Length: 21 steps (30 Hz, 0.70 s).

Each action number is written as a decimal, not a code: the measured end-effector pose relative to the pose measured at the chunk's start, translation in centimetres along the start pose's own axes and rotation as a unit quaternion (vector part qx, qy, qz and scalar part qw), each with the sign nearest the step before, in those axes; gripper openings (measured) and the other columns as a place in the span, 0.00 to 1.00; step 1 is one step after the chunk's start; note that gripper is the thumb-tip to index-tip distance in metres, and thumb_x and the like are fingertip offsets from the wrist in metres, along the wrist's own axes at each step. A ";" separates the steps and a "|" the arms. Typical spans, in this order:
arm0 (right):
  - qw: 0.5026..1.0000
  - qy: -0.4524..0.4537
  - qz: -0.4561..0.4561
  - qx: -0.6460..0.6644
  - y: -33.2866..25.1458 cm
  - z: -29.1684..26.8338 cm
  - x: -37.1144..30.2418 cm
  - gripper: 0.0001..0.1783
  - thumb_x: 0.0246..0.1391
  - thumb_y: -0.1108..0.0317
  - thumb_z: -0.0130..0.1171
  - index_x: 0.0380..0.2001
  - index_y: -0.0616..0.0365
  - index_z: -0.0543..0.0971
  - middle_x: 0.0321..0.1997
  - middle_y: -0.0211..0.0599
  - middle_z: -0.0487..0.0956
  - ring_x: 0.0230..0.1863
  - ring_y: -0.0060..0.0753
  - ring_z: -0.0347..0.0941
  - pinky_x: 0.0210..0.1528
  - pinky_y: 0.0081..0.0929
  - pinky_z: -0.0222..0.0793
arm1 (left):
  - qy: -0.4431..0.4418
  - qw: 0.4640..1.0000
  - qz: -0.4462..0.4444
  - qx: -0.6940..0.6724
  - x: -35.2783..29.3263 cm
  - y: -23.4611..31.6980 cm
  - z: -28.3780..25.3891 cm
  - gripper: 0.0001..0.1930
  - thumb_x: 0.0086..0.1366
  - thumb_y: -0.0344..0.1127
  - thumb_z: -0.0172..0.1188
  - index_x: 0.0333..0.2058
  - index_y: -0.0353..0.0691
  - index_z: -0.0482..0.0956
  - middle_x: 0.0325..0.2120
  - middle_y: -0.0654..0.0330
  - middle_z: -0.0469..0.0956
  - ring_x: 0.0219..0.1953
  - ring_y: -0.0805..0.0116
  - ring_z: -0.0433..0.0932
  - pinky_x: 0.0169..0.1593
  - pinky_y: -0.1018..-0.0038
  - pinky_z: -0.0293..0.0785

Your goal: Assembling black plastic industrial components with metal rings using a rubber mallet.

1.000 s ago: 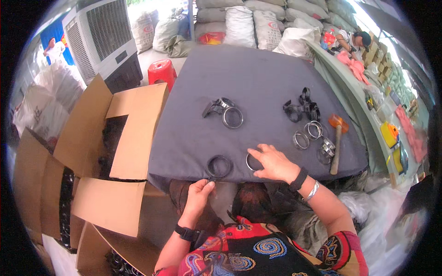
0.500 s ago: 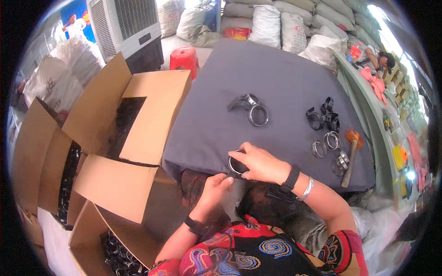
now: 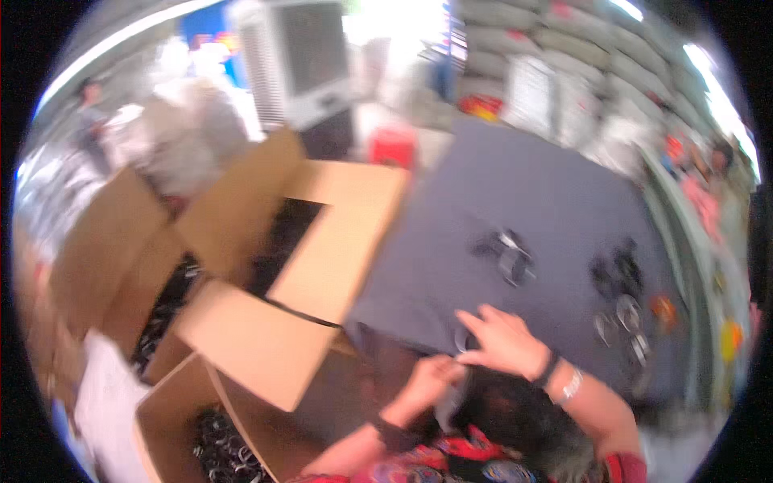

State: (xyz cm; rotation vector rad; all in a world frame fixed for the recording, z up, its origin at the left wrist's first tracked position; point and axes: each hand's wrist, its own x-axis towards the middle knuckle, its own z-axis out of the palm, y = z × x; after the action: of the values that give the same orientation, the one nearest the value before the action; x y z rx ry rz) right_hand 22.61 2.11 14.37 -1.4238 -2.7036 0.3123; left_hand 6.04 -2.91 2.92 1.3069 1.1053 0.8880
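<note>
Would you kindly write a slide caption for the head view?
Both hands, right hand and left hand, meet over a metal ring at the grey table's near edge, beside open cardboard boxes.

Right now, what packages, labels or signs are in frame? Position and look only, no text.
Open cardboard box: left of the grey table, brown, flaps spread, dark parts inside.
Second cardboard box: lower left, brown, open, holds dark metal rings.
Stacked sacks: behind the table, whitish, blurred.
Blue panel: top left, behind a white cooler; too blurred to tell if it is a sign.
No screens or readable labels show.
</note>
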 end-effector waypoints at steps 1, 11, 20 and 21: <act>0.999 0.052 0.002 -0.011 -0.2 0.1 0.2 0.35 0.47 0.51 0.62 0.56 0.56 0.68 0.47 0.52 0.71 0.47 0.56 0.71 0.49 0.46 0.68 | -0.016 0.998 0.002 -0.054 0.3 -0.7 0.6 0.12 0.64 0.39 0.57 0.30 0.34 0.79 0.21 0.64 0.76 0.27 0.76 0.72 0.34 0.74 0.72; 0.994 0.099 -0.030 -0.025 0.1 5.8 1.0 0.29 0.53 0.56 0.55 0.56 0.58 0.68 0.61 0.50 0.66 0.64 0.51 0.59 0.61 0.61 0.52 | -0.058 0.990 0.031 -0.127 0.7 -4.0 2.2 0.15 0.67 0.41 0.55 0.27 0.34 0.73 0.18 0.68 0.69 0.24 0.79 0.65 0.29 0.76 0.64; 0.995 0.098 0.021 -0.028 1.1 5.7 1.6 0.29 0.54 0.55 0.53 0.57 0.56 0.68 0.64 0.49 0.64 0.65 0.55 0.56 0.62 0.65 0.48 | -0.079 0.993 0.041 -0.071 1.9 -1.9 1.6 0.16 0.67 0.41 0.54 0.26 0.34 0.72 0.18 0.65 0.71 0.25 0.77 0.69 0.31 0.75 0.68; 0.994 0.102 0.017 -0.027 1.1 5.9 1.5 0.28 0.55 0.54 0.52 0.56 0.57 0.69 0.63 0.50 0.64 0.65 0.55 0.57 0.63 0.62 0.48 | -0.083 0.994 0.041 -0.066 1.8 -1.8 1.4 0.16 0.67 0.41 0.54 0.26 0.34 0.73 0.19 0.64 0.73 0.26 0.76 0.71 0.32 0.75 0.69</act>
State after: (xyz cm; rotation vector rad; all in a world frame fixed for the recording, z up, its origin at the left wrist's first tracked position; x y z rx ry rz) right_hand 21.74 3.16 8.32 -1.4324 -2.5448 0.0901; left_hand 7.74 -1.76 0.85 1.2982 0.8547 0.8818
